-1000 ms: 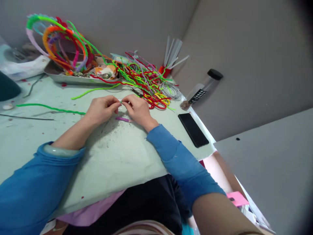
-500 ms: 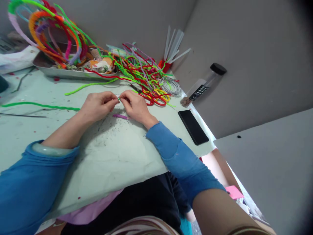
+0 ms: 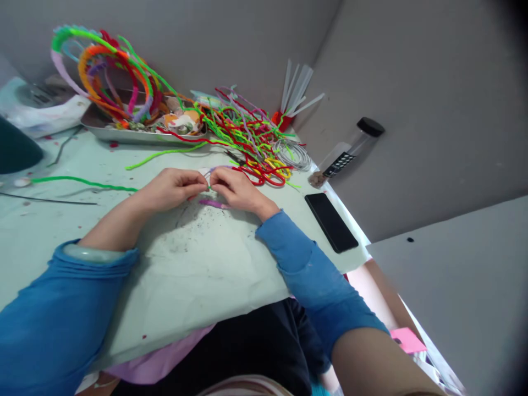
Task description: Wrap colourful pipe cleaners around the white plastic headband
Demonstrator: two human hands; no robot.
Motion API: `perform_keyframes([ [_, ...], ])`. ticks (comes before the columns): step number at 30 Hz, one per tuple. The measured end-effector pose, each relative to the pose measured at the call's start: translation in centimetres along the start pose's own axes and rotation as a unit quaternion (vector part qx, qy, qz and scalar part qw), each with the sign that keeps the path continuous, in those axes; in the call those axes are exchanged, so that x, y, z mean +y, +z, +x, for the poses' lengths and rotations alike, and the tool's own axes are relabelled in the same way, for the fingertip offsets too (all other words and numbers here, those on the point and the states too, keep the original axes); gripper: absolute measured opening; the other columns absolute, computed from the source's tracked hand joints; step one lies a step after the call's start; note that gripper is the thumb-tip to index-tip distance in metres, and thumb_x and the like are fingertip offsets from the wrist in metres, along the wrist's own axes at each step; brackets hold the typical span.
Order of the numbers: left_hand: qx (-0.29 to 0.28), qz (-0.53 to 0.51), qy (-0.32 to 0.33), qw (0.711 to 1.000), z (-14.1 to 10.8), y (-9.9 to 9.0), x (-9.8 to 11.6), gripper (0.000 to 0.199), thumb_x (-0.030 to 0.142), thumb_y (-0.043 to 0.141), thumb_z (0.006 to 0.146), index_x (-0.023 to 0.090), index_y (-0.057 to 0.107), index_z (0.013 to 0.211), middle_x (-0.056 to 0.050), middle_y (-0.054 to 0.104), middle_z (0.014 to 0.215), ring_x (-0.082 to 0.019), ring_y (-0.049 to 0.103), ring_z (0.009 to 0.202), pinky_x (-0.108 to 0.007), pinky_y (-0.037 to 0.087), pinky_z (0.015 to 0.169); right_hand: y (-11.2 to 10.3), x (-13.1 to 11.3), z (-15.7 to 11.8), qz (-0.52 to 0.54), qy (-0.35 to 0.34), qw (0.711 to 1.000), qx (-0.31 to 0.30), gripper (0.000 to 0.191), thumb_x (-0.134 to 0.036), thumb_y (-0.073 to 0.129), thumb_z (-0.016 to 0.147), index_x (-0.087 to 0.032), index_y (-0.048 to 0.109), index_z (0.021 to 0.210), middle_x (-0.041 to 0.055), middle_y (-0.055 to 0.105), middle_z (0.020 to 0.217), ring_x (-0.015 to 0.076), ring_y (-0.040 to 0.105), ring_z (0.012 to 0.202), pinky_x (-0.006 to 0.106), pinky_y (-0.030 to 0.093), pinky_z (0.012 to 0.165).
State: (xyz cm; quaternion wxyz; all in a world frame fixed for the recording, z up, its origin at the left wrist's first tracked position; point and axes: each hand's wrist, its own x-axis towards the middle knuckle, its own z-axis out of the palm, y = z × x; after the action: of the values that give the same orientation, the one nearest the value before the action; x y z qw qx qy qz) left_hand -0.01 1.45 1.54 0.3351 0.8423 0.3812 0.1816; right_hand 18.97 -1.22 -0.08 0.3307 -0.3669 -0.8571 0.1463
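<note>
My left hand (image 3: pixel 171 188) and my right hand (image 3: pixel 237 190) meet fingertip to fingertip over the table, both pinched on a tiny green piece (image 3: pixel 209 188), mostly hidden by the fingers. Just below the right fingers lies a short purple fuzzy piece (image 3: pixel 211 203). A long green fuzzy stem (image 3: pixel 86 181) with a pale ball (image 3: pixel 22 182) at its end stretches to the left of my left wrist. Red-handled scissors (image 3: pixel 259 176) rest beyond my right hand, beside a tangled pile of colored fuzzy stems (image 3: pixel 243 126).
A metal tray (image 3: pixel 140 137) holds scraps and colorful fuzzy hoops (image 3: pixel 111 71). A coil of grey wire (image 3: pixel 292 154), clear sticks (image 3: pixel 297 88), a black phone (image 3: pixel 331 221) and a black-capped jar (image 3: pixel 350 148) are on the right. A dark green object (image 3: pixel 16 146) stands at left.
The view has shifted, so the table items appear further right and slightly lower. The two hands remain pinched together, with the small green piece now harder to see.
</note>
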Motion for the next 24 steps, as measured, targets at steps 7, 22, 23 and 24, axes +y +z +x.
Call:
perform_keyframes([
  [7, 0.015, 0.031, -0.002, 0.999, -0.4, -0.1, 0.2, 0.025, 0.033, 0.045, 0.078, 0.017, 0.060, 0.067, 0.001, 0.058, 0.059, -0.011, 0.048, 0.056, -0.022, 0.035, 0.055, -0.1, -0.5, -0.1, -0.014, 0.010, 1.000, 0.020, 0.009, -0.014, 0.043, 0.082, -0.018, 0.051, 0.078, 0.0028, 0.052, 0.078, 0.0147, 0.046, 0.074, 0.025, 0.036, 0.068],
  [22, 0.167, 0.110, 0.026, 0.980, -0.2, 0.7, -0.1, 0.018, 0.023, 0.048, 0.078, 0.018, 0.065, 0.082, -0.004, 0.066, 0.078, -0.014, 0.055, 0.070, -0.021, 0.034, 0.064, 1.4, -0.3, 0.4, 0.050, 0.143, 0.984, 0.098, 0.012, -0.024, 0.049, 0.082, -0.018, 0.054, 0.073, -0.0009, 0.054, 0.066, 0.0120, 0.047, 0.062, 0.022, 0.033, 0.057],
  [23, 0.172, 0.106, 0.026, 0.979, -0.2, 0.7, 0.0, 0.018, 0.023, 0.048, 0.078, 0.018, 0.065, 0.081, -0.004, 0.066, 0.077, -0.014, 0.055, 0.070, -0.021, 0.034, 0.064, 1.5, -0.2, 0.4, 0.049, 0.142, 0.984, 0.099, 0.010, -0.022, 0.049, 0.081, -0.018, 0.054, 0.074, -0.0011, 0.054, 0.067, 0.0119, 0.048, 0.062, 0.022, 0.033, 0.057],
  [24, 0.175, 0.101, 0.026, 0.979, -0.2, 0.7, 0.0, 0.017, 0.023, 0.048, 0.078, 0.018, 0.064, 0.080, -0.004, 0.066, 0.076, -0.014, 0.055, 0.069, -0.022, 0.034, 0.064, 1.5, -0.2, 0.4, 0.046, 0.140, 0.984, 0.099, 0.009, -0.021, 0.049, 0.081, -0.018, 0.054, 0.074, -0.0012, 0.054, 0.067, 0.0118, 0.048, 0.062, 0.022, 0.033, 0.057],
])
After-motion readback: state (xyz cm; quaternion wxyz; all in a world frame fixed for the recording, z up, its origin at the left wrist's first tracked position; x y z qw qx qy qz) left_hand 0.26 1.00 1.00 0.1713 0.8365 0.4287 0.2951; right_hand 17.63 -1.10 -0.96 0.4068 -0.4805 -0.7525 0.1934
